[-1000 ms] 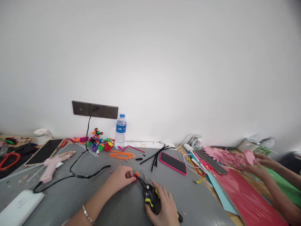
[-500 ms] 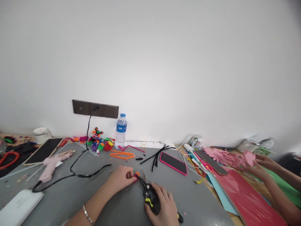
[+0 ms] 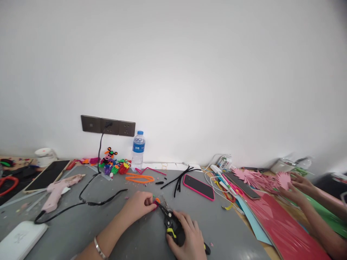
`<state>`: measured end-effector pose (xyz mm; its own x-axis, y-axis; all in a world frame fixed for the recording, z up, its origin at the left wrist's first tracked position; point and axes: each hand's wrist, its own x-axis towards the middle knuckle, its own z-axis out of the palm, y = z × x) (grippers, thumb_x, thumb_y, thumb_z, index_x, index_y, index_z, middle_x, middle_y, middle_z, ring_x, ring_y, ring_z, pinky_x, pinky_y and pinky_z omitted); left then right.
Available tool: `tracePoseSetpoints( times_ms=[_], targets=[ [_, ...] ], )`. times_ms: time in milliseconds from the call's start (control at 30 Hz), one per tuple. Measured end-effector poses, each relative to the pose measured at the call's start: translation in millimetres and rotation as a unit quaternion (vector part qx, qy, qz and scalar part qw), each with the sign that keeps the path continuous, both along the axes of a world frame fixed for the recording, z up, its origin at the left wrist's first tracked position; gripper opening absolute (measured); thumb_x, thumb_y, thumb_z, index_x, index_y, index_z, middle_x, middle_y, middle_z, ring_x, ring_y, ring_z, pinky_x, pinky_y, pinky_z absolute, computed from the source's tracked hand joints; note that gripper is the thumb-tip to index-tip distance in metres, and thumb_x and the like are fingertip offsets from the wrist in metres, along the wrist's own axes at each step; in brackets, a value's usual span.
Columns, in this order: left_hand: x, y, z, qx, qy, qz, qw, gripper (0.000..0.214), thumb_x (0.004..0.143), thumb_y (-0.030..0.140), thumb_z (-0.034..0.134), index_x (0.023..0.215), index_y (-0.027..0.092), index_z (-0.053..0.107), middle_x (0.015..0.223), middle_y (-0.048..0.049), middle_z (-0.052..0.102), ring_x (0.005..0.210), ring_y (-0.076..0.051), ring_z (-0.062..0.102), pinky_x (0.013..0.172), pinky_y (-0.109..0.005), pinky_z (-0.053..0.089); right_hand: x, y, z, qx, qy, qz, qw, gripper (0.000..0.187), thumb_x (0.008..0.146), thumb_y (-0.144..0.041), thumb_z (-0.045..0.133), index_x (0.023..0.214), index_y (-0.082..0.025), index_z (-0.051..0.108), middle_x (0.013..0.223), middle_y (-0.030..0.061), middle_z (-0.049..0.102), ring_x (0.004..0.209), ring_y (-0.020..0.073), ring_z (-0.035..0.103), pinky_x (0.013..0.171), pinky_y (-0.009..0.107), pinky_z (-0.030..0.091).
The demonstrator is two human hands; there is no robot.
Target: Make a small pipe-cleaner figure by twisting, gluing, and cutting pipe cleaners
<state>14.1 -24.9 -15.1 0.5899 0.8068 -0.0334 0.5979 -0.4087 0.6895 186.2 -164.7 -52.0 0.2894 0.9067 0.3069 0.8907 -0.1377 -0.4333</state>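
My right hand [image 3: 189, 236] grips the black and yellow pliers [image 3: 172, 222] low on the grey table [image 3: 81, 231]. The jaws point up and left and meet a small pink and orange pipe cleaner piece [image 3: 156, 204]. My left hand [image 3: 138, 204], with a bracelet on its wrist, pinches that piece at the plier tips.
A pink glue gun [image 3: 58, 189] with its black cable lies at the left, a water bottle [image 3: 138, 150] and pipe cleaner figures [image 3: 115, 164] by the wall, a pink-cased phone [image 3: 198, 186] at centre. Another person's hands [image 3: 295, 189] hold pink paper flowers over red paper [image 3: 279, 225] at the right.
My hands and the pliers have stayed almost still. The view has shifted slightly; the other person's hands moved a little left.
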Motion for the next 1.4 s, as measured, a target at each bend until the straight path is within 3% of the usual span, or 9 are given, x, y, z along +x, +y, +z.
tracePoseSetpoints(
  times_ms=[1400],
  targets=[
    [-1,-2,3.4,0.012,0.018,-0.014,1.0,0.025,0.076,0.039,0.056,0.061,0.019,0.054,0.058,0.0031,0.056,0.055,-0.012,0.048,0.051,-0.022,0.028,-8,-3,3.0,0.025,0.006,-0.024,0.999,0.048,0.069,-0.024,0.058,0.117,-0.032,0.06,0.116,0.0037,0.063,0.102,0.0282,0.055,0.081,0.038,0.044]
  ],
)
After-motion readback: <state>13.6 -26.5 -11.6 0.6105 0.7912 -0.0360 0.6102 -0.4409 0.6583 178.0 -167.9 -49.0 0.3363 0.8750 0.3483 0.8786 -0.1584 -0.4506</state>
